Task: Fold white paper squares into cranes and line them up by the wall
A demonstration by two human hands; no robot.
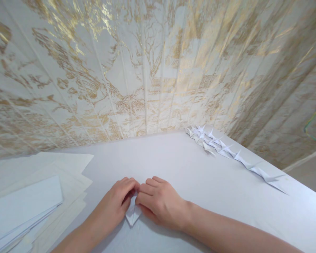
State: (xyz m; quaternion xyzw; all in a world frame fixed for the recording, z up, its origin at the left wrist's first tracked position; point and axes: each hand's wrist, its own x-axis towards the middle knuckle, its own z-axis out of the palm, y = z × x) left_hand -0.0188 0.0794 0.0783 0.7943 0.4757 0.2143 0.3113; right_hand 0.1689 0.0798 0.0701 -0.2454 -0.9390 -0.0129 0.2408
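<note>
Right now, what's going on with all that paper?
A person's left hand and right hand are close together, holding a small folded white paper between them at the white table. Its pointed end sticks out below their fingers. Pointed paper shapes sit near the table's right edge, and paper sheets lie piled on the left.

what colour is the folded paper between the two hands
The folded paper is white where it shows, seen best in the head view.
</note>
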